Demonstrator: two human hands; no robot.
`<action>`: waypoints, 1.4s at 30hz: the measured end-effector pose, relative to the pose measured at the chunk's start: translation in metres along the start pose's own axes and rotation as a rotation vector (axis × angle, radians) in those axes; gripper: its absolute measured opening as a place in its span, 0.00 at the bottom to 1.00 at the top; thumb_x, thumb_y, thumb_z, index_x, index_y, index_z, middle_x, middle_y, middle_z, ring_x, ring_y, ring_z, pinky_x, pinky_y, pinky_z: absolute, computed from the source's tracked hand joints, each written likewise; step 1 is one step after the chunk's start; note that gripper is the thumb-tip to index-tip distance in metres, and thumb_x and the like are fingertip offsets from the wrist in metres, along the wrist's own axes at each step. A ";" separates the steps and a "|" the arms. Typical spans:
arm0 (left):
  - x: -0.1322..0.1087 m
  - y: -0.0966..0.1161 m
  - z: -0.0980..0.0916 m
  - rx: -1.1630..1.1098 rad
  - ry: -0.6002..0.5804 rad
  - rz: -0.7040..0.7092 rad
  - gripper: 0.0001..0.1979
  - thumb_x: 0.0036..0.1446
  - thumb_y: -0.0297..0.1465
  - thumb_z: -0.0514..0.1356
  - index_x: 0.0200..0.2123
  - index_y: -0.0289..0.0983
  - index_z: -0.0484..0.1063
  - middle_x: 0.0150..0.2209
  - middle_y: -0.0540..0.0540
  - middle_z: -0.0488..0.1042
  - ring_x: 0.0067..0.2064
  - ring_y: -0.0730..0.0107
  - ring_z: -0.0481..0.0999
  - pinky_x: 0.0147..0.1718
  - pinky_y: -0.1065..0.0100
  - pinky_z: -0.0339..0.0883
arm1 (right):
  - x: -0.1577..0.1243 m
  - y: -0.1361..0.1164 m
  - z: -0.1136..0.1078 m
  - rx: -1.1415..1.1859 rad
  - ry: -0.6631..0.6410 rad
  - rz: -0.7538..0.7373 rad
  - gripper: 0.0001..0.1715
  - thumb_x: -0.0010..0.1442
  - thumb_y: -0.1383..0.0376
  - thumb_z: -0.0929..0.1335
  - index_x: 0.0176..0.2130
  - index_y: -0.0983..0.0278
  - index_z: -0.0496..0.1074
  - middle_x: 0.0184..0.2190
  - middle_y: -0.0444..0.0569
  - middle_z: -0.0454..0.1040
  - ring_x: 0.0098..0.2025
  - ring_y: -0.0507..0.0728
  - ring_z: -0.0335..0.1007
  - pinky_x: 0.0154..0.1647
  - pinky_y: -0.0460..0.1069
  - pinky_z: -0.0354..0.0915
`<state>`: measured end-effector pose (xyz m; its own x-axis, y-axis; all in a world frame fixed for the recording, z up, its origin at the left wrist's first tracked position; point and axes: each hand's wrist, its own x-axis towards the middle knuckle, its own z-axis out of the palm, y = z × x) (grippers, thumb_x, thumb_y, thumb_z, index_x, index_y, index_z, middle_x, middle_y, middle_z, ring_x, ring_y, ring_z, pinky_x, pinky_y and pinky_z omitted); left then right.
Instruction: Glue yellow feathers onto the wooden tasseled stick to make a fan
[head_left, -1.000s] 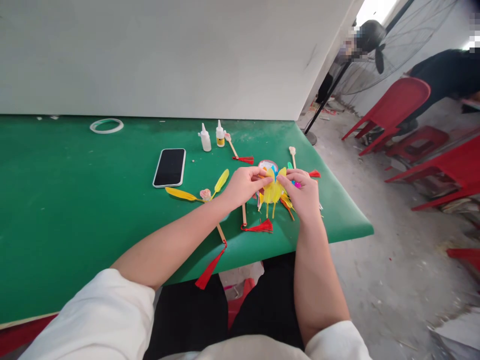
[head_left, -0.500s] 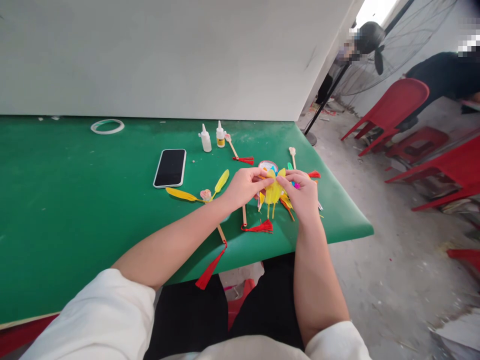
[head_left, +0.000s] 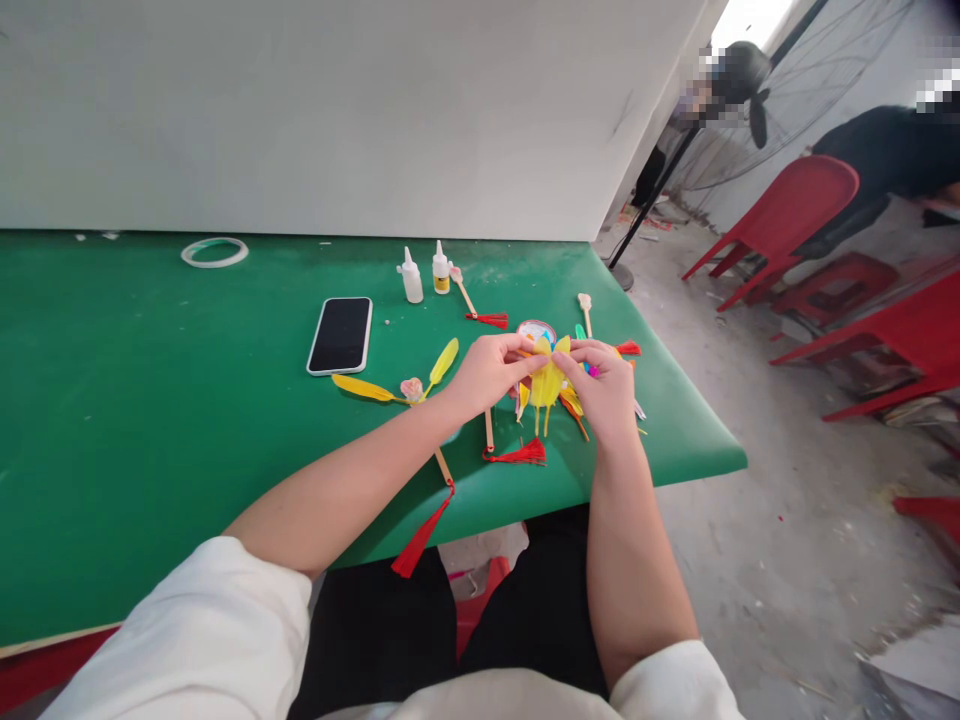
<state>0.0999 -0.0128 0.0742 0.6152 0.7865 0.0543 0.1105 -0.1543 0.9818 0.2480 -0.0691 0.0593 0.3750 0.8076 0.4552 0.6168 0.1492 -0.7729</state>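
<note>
Both hands pinch yellow feathers [head_left: 550, 387] side by side, quills pointing down, above the right part of the table. My left hand [head_left: 501, 372] grips the left one between thumb and fingers; my right hand [head_left: 602, 382] holds the right one the same way. Beneath and around them lies a pile of coloured feathers [head_left: 574, 402], partly hidden by my hands. Left of my hands, a wooden stick with a pink flower-like head [head_left: 412, 390] has two yellow feathers spread from it and a red tassel [head_left: 424, 532] hanging over the table edge. Another stick with a red tassel [head_left: 519, 453] lies below my left hand.
Two small glue bottles [head_left: 425, 274] stand behind my hands. A phone [head_left: 340, 336] and a roll of tape [head_left: 215, 253] lie on the green table [head_left: 150, 400]. More tasselled sticks [head_left: 469, 297] are near. Red chairs [head_left: 795, 215], a fan [head_left: 739, 75] and a person [head_left: 885, 160] are at right.
My hands and the yellow feathers stay in nearly the same place. Behind, the person at the right has shifted slightly.
</note>
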 end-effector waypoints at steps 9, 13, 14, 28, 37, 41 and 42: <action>-0.001 -0.009 0.005 0.092 -0.117 -0.020 0.09 0.52 0.35 0.59 0.33 0.34 0.72 0.24 0.49 0.72 0.21 0.76 0.69 0.20 0.75 0.62 | 0.005 0.011 -0.028 0.107 0.254 0.196 0.13 0.50 0.56 0.68 0.24 0.63 0.71 0.22 0.44 0.69 0.27 0.52 0.66 0.29 0.47 0.62; -0.008 -0.021 0.020 0.188 -0.270 -0.080 0.07 0.52 0.33 0.59 0.29 0.34 0.71 0.22 0.50 0.71 0.18 0.77 0.68 0.21 0.73 0.64 | 0.005 0.027 -0.051 0.217 0.516 0.256 0.16 0.50 0.55 0.68 0.21 0.64 0.67 0.15 0.40 0.61 0.18 0.47 0.56 0.20 0.45 0.55; -0.010 -0.025 0.025 0.176 -0.274 -0.091 0.07 0.53 0.33 0.57 0.30 0.35 0.71 0.22 0.50 0.72 0.19 0.76 0.70 0.22 0.73 0.65 | 0.004 0.031 -0.054 0.234 0.531 0.262 0.16 0.50 0.55 0.68 0.21 0.64 0.67 0.14 0.39 0.60 0.17 0.47 0.55 0.19 0.45 0.54; -0.022 -0.028 0.037 0.456 -0.051 0.180 0.19 0.58 0.35 0.53 0.51 0.36 0.67 0.42 0.42 0.75 0.30 0.70 0.76 0.37 0.67 0.68 | -0.004 0.019 -0.053 0.229 0.304 0.262 0.14 0.49 0.58 0.69 0.21 0.65 0.69 0.13 0.39 0.62 0.15 0.46 0.54 0.16 0.43 0.53; -0.044 -0.008 0.046 0.005 -0.205 0.012 0.17 0.57 0.42 0.53 0.32 0.34 0.73 0.25 0.50 0.75 0.20 0.78 0.68 0.20 0.75 0.62 | -0.023 -0.020 -0.040 0.165 -0.192 0.161 0.09 0.47 0.60 0.70 0.23 0.63 0.73 0.17 0.41 0.68 0.19 0.49 0.61 0.19 0.44 0.58; -0.051 -0.016 0.014 0.009 -0.083 -0.054 0.15 0.55 0.41 0.55 0.31 0.34 0.73 0.28 0.48 0.76 0.21 0.78 0.69 0.19 0.77 0.61 | -0.009 -0.013 -0.016 -0.013 -0.176 0.186 0.18 0.55 0.54 0.63 0.27 0.64 0.73 0.20 0.44 0.71 0.21 0.50 0.62 0.23 0.46 0.59; -0.054 -0.020 0.001 0.019 -0.038 -0.068 0.14 0.55 0.40 0.55 0.35 0.35 0.73 0.30 0.48 0.76 0.21 0.77 0.70 0.19 0.76 0.62 | -0.003 -0.009 -0.006 -0.139 -0.153 0.193 0.20 0.55 0.52 0.62 0.28 0.64 0.73 0.22 0.45 0.73 0.22 0.51 0.64 0.24 0.46 0.58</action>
<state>0.0656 -0.0525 0.0510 0.6346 0.7726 -0.0197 0.1673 -0.1125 0.9795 0.2458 -0.0765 0.0673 0.3922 0.8919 0.2251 0.6369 -0.0867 -0.7661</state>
